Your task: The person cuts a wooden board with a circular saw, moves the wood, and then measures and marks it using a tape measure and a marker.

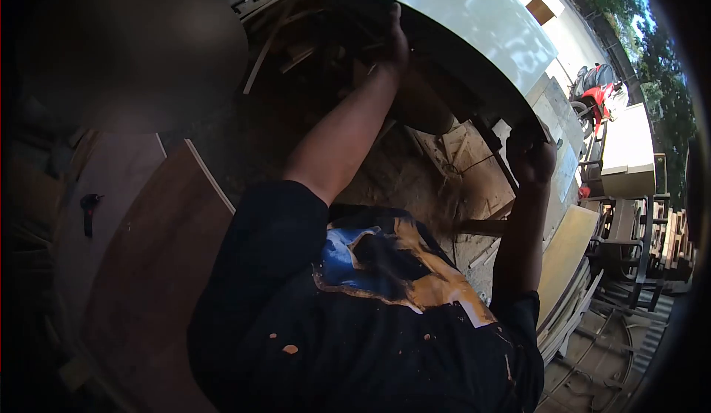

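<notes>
A large panel (452, 20) with a pale, glossy top face spans the upper middle, its near edge and underside in dark shadow. My left hand (398, 46) is at this near edge, thumb up against it, the other fingers mostly hidden in shadow. Farther right along the same edge, my right hand (532, 157) is closed around the panel, fingertips showing at its rim. Both arms reach forward from my dark printed shirt. Below the panel, offcuts and a broken wooden box-like piece (474, 161) lie on the dusty ground.
Brown plywood sheets (148, 265) lean at left, near a red-and-black tool (89, 213). Thin wood strips (270, 42) are piled at top left, beside a large blurred patch. Stacked boards (566, 272) stand at right. Beyond are a red motorcycle (603, 102) and metal frames (644, 257).
</notes>
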`<state>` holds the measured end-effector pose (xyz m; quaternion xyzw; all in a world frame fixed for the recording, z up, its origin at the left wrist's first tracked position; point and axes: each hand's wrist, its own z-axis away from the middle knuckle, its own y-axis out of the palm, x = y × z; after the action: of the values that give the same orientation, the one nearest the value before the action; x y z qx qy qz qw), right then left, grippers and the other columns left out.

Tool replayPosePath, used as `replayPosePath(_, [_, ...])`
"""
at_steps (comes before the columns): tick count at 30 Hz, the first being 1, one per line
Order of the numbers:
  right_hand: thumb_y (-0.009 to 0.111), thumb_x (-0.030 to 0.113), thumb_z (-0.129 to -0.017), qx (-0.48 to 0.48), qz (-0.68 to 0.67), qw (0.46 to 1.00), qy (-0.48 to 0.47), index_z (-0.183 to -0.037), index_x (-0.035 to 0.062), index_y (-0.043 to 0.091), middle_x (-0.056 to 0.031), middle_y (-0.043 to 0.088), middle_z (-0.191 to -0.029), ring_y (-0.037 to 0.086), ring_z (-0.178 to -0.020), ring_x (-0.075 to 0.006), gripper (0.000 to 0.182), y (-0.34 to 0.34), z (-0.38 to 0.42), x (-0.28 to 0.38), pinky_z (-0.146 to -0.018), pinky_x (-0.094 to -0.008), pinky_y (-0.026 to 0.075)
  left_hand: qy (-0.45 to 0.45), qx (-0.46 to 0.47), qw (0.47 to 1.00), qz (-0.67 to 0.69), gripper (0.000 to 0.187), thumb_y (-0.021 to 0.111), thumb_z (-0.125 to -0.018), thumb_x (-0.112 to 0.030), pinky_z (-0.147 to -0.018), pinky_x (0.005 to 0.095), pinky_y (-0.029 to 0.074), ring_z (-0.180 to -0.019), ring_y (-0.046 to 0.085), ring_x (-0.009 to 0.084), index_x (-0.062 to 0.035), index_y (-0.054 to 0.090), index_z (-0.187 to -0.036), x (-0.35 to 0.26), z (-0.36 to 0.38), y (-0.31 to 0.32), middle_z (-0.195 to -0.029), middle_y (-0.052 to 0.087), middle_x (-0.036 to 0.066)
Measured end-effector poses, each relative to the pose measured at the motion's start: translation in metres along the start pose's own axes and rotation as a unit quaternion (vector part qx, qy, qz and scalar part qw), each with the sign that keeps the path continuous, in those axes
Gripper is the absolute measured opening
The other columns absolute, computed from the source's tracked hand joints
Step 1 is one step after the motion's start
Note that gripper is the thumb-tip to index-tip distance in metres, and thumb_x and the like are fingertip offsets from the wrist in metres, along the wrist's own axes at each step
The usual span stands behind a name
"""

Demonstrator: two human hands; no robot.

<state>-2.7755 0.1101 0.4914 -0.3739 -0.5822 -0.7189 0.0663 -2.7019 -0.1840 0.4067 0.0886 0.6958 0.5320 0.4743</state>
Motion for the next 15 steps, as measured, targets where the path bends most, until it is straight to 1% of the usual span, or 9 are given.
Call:
replayPosePath(1, [0.035,0.017,-0.097,-0.030,0.021,0.998,-0.051,-0.081,0.0071,0.051,-0.0020,0.046,-0.067,0.041,-0.053,-0.0114,0.025,0.006,-0.002,0.014,-0.049,-0.0243,0.039,0.070,-0.004,0.997,-0.016,0.082,0.044,-0.086,-0.063,-0.097,0.0371,0.042,-0.117,0.047,0.0257,-0.0052,0.030,-0.142,-0.018,0.039,0.045,-0.135,0.042,0.013])
replayPosePath(2, [0.035,0.016,-0.097,-0.054,0.073,0.991,-0.095,-0.090,0.0056,0.052,-0.0014,0.046,-0.071,0.040,-0.053,-0.0097,0.022,0.001,-0.008,0.032,-0.048,-0.0222,0.038,0.071,-0.029,0.996,-0.043,0.077,0.043,-0.089,-0.059,-0.101,0.0365,0.037,-0.122,0.043,0.0247,-0.0044,0.030,-0.142,-0.011,0.011,0.045,-0.138,0.040,0.013])
replayPosePath(3, [0.035,0.010,-0.097,0.050,0.095,0.991,-0.076,-0.102,0.0017,0.054,0.0006,0.041,-0.071,0.037,-0.056,-0.0090,0.021,0.004,-0.012,0.048,-0.049,-0.0196,0.036,0.127,0.062,0.990,-0.022,0.073,0.045,-0.090,-0.053,-0.107,0.0349,0.030,-0.130,0.036,0.0242,-0.0037,0.030,-0.142,-0.003,-0.009,0.049,-0.142,0.037,0.014])
replayPosePath(4, [0.034,0.014,-0.099,-0.021,0.170,0.976,-0.136,-0.113,0.0000,0.053,0.0016,0.040,-0.070,0.035,-0.054,-0.0078,0.027,0.020,-0.014,0.053,-0.046,-0.0183,0.034,0.137,0.098,0.984,-0.057,0.072,0.046,-0.090,-0.050,-0.108,0.0344,0.027,-0.130,0.035,0.0240,-0.0038,0.029,-0.143,-0.006,-0.015,0.058,-0.141,0.038,0.014])
replayPosePath(7, [0.033,0.018,-0.100,-0.116,0.112,0.973,-0.168,-0.120,0.0012,0.051,0.0027,0.040,-0.069,0.033,-0.052,-0.0063,0.031,0.011,-0.011,0.070,-0.045,-0.0184,0.033,0.126,0.156,0.977,-0.075,0.070,0.049,-0.090,-0.045,-0.109,0.0343,0.025,-0.130,0.035,0.0236,-0.0025,0.030,-0.142,-0.013,-0.017,0.067,-0.139,0.039,0.014])
replayPosePath(9, [0.033,0.020,-0.101,0.034,0.069,0.992,-0.100,-0.127,0.0034,0.048,0.0026,0.040,-0.070,0.033,-0.052,-0.0064,0.035,-0.002,-0.013,0.070,-0.044,-0.0184,0.032,0.120,0.183,0.974,-0.055,0.068,0.050,-0.090,-0.042,-0.109,0.0346,0.026,-0.129,0.036,0.0235,-0.0012,0.032,-0.141,-0.010,-0.024,0.076,-0.138,0.040,0.014])
replayPosePath(12, [0.038,0.025,-0.097,-0.105,0.125,0.979,-0.120,-0.091,0.0110,0.051,0.0042,0.031,-0.064,0.030,-0.051,-0.0074,0.020,0.017,-0.017,0.051,-0.043,-0.0202,0.030,0.217,0.083,0.968,-0.093,0.063,0.049,-0.091,-0.038,-0.109,0.0344,0.026,-0.129,0.037,0.0232,0.0021,0.036,-0.137,0.002,-0.022,0.070,-0.139,0.040,0.016])
replayPosePath(14, [0.040,0.023,-0.095,-0.127,0.145,0.976,-0.104,-0.092,0.0099,0.051,0.0025,0.036,-0.065,0.033,-0.051,-0.0083,0.018,-0.023,-0.016,0.061,-0.043,-0.0220,0.031,0.161,0.082,0.977,-0.110,0.068,0.048,-0.093,-0.026,-0.108,0.0329,0.030,-0.122,0.047,0.0234,0.0023,0.012,-0.144,0.009,-0.012,0.059,-0.130,0.050,0.017])
replayPosePath(15, [0.042,0.022,-0.094,-0.145,0.164,0.971,-0.098,-0.094,0.0088,0.052,0.0009,0.040,-0.066,0.037,-0.051,-0.0093,0.016,-0.042,-0.015,0.063,-0.043,-0.0237,0.033,0.163,0.072,0.978,-0.111,0.068,0.048,-0.093,-0.026,-0.108,0.0329,0.030,-0.122,0.047,0.0234,0.0023,0.012,-0.144,0.014,-0.009,0.049,-0.130,0.050,0.017])
